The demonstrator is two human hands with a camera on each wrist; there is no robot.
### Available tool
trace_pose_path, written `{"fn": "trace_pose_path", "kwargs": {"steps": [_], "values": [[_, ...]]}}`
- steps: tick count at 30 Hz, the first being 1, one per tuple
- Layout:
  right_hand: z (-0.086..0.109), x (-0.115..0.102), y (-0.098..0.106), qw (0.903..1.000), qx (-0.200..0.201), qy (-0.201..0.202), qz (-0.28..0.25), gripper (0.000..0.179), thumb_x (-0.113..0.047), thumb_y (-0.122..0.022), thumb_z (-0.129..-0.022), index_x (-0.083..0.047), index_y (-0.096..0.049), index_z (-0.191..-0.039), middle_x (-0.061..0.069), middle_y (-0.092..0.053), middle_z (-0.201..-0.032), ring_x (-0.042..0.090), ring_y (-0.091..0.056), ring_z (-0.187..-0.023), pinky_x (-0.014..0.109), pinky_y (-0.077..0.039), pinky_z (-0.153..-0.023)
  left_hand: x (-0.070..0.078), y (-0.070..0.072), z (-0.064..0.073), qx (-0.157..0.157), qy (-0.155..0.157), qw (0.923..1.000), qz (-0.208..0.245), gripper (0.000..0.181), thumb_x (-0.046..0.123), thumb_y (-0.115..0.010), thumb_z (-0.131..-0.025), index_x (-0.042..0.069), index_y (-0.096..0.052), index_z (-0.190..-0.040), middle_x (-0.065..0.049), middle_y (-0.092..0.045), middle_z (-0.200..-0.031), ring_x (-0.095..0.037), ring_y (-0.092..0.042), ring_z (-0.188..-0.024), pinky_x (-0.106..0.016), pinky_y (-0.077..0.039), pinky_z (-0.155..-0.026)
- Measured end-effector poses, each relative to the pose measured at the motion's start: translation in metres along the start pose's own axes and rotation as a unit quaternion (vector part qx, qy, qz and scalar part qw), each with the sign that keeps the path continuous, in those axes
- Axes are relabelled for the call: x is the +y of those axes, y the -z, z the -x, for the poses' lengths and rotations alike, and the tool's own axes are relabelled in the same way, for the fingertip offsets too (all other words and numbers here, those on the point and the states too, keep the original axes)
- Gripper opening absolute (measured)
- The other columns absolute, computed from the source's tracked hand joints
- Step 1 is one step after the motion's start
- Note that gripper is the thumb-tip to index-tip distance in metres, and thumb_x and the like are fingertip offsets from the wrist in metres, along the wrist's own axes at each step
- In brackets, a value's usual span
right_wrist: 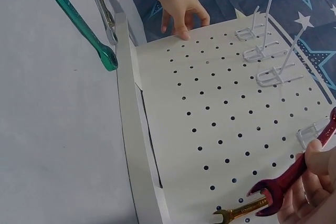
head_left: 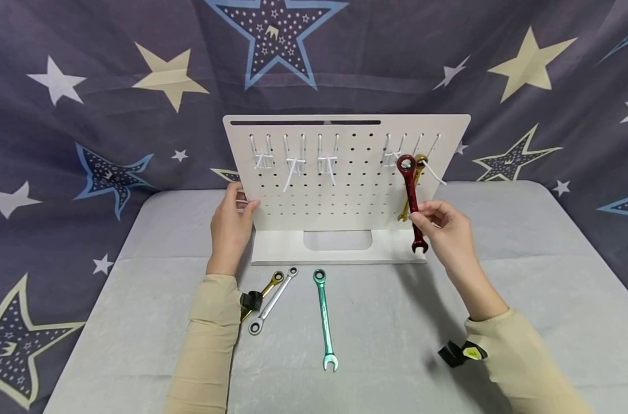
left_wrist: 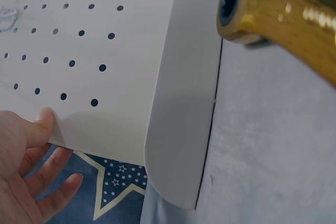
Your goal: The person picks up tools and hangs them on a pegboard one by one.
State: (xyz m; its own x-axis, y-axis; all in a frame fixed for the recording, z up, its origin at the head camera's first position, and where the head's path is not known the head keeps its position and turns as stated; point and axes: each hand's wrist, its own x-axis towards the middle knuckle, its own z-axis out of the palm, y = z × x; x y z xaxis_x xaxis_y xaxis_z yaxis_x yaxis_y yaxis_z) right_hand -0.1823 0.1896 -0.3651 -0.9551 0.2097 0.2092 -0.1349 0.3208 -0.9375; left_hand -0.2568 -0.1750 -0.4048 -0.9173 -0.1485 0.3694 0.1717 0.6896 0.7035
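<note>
My right hand (head_left: pixel 450 233) pinches a red combination wrench (head_left: pixel 411 192) by its lower shaft, ring end up and open end down. Its ring end overlaps a white hook (head_left: pixel 392 158) in the head view. Just behind it, a gold wrench (head_left: pixel 422 160) hangs from the rightmost hook (head_left: pixel 435 172) of a white pegboard (head_left: pixel 319 201). The open ends of both wrenches show in the right wrist view. On the board's left edge, my left hand (head_left: pixel 230 236) grips with the thumb on the front face and the other fingers behind.
On the grey table lie a green wrench (head_left: pixel 324 319), a silver wrench (head_left: pixel 274 302) and another gold wrench (head_left: pixel 272 282), partly hidden by the left sleeve and wrist camera. Three bare hooks (head_left: pixel 295 164) jut from the board's left half. A star-patterned cloth (head_left: pixel 396 69) hangs behind.
</note>
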Motion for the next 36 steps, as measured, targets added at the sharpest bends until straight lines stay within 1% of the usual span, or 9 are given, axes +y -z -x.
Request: {"fn": "trace_pose_path", "kwargs": {"steps": [8, 16, 23, 30, 36], "values": [[-0.005, 0.0, -0.007, 0.9997, -0.005, -0.017, -0.016, 0.014, -0.003, -0.07, -0.091, 0.004, -0.062, -0.1, -0.017, -0.063, -0.077, -0.001, -0.06, -0.075, 0.014, -0.047, -0.065, 0.0, 0.001, 0.0, -0.006, 0.003, 1.0, 0.0, 0.039, 0.019, -0.068, -0.094, 0.007, -0.052, -0.128, -0.016, -0.065, -0.113, -0.031, -0.065, -0.102, -0.049, -0.048, -0.083], [-0.011, 0.004, -0.015, 0.9995, 0.003, -0.022, -0.023, 0.011, -0.002, -0.07, -0.091, 0.002, -0.063, -0.098, -0.014, -0.064, -0.082, 0.0, -0.061, -0.075, 0.014, -0.047, -0.065, -0.001, 0.001, 0.0, -0.004, 0.0, 1.0, 0.001, 0.039, 0.018, -0.068, -0.094, 0.007, -0.052, -0.128, -0.016, -0.065, -0.113, -0.031, -0.065, -0.102, -0.05, -0.048, -0.083], [-0.016, 0.008, -0.021, 0.9994, 0.003, -0.025, -0.023, 0.011, -0.003, -0.069, -0.092, 0.003, -0.062, -0.1, -0.016, -0.063, -0.076, 0.001, -0.059, -0.073, 0.015, -0.046, -0.064, -0.001, 0.0, -0.001, -0.005, 0.001, 1.0, 0.003, 0.039, 0.019, -0.068, -0.095, 0.008, -0.052, -0.128, -0.016, -0.065, -0.114, -0.031, -0.065, -0.103, -0.049, -0.048, -0.084], [-0.02, 0.012, -0.028, 0.9992, 0.013, -0.026, -0.028, 0.009, -0.005, -0.07, -0.092, -0.002, -0.062, -0.097, -0.016, -0.062, -0.075, 0.001, -0.057, -0.073, 0.015, -0.045, -0.063, 0.0, 0.0, -0.001, -0.005, 0.002, 1.0, 0.002, 0.04, 0.019, -0.068, -0.094, 0.007, -0.052, -0.129, -0.016, -0.065, -0.113, -0.031, -0.065, -0.102, -0.05, -0.048, -0.083], [-0.02, 0.013, -0.035, 0.9979, 0.016, -0.029, -0.056, 0.009, -0.005, -0.071, -0.092, -0.004, -0.062, -0.093, -0.015, -0.063, -0.075, 0.002, -0.058, -0.072, 0.015, -0.046, -0.064, 0.0, 0.001, -0.001, -0.007, 0.005, 1.0, -0.001, 0.04, 0.02, -0.068, -0.094, 0.008, -0.052, -0.129, -0.015, -0.066, -0.113, -0.031, -0.066, -0.102, -0.05, -0.048, -0.083]]}}
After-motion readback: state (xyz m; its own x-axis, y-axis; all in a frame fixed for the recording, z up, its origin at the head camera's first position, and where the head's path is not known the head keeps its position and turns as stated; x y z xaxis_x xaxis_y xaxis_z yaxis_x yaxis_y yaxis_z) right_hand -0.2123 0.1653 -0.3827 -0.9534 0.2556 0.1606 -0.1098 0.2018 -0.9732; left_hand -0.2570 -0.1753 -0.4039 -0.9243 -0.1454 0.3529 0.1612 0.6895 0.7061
